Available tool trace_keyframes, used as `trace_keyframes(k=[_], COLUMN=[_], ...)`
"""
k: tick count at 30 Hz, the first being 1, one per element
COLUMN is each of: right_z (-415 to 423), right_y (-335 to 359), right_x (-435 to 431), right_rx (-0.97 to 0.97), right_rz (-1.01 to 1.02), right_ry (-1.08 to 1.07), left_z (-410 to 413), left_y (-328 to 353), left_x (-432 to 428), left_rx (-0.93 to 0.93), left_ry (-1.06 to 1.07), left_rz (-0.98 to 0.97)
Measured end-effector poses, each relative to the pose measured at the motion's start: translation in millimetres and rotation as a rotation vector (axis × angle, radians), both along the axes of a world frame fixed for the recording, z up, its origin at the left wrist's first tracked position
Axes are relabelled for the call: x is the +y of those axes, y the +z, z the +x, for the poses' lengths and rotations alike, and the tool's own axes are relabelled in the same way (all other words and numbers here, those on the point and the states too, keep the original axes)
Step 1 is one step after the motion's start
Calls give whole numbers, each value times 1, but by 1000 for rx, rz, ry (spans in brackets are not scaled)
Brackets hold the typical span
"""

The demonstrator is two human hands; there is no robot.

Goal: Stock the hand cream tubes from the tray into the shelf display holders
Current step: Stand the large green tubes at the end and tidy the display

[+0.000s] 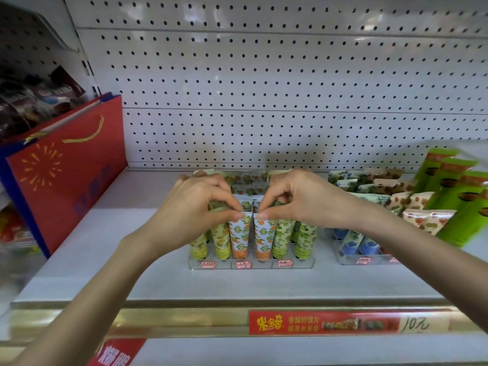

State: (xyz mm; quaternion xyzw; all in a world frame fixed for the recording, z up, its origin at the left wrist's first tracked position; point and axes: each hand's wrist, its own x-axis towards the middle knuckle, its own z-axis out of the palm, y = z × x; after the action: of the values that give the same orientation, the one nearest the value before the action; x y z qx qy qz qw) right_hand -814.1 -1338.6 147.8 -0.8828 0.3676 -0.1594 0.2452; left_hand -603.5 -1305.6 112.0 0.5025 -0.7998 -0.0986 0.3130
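Head view looks down on two bare forearms reaching in from the lower corners and meeting over a clear acrylic display holder (pixel 252 263) on a white shelf (pixel 148 276). The left hand (pixel 196 207) is turned palm-down, wrist slightly bent, with thumb and forefinger pinched on the flat crimped top of an orange-flower hand cream tube (pixel 239 237) standing upright, cap down, in the holder's front row. The other fingers curl loosely above the rows behind. The right hand (pixel 298 199) mirrors it: thumb and forefinger nip the top edge of the neighbouring orange-print tube (pixel 262 240), just beside the first, the two pinches nearly touching. The remaining right fingers are bent over the tubes further back.

Left of the held pair stand yellow-print tubes (pixel 220 243), and to the right green-leaf tubes (pixel 282 239), all upright in the same holder, with red price labels (pixel 243 264) along its front lip. More tubes fill the rows behind, partly hidden by the hands. A second clear holder (pixel 351 256) with blue-print tubes (pixel 365 245) sits under the right forearm. A red gift bag (pixel 66 170) stands at the shelf's left end, and white pegboard (pixel 264 88) backs it.
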Motion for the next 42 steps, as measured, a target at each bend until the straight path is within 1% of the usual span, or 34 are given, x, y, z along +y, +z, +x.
trace_keyframes(k=[8, 12, 16, 20, 24, 27, 32, 42], right_z=[1, 1, 3, 16, 37, 49, 59, 66], right_y=[-1, 3, 17, 20, 12, 8, 4, 4], right_x=[-1, -1, 0, 3, 5, 6, 8, 7], right_rx=[-4, -21, -32, -5, 74, 113, 159, 109], right_rz=[8, 55, 99, 73, -15, -61, -145, -7], right_ry=[8, -29, -59, -31, 5, 6, -9, -52], left_z=[-1, 2, 20, 40, 52, 55, 54, 56], left_y=[1, 4, 12, 15, 12, 9, 8, 2], left_x=[1, 6, 11, 14, 18, 21, 21, 18], left_rx=[-2, -22, 36, 33, 43, 74, 74, 102], left_ry=[-9, 20, 55, 104, 145, 152, 145, 126], left_rz=[-3, -40, -89, -80, -43, -25, -10, 7])
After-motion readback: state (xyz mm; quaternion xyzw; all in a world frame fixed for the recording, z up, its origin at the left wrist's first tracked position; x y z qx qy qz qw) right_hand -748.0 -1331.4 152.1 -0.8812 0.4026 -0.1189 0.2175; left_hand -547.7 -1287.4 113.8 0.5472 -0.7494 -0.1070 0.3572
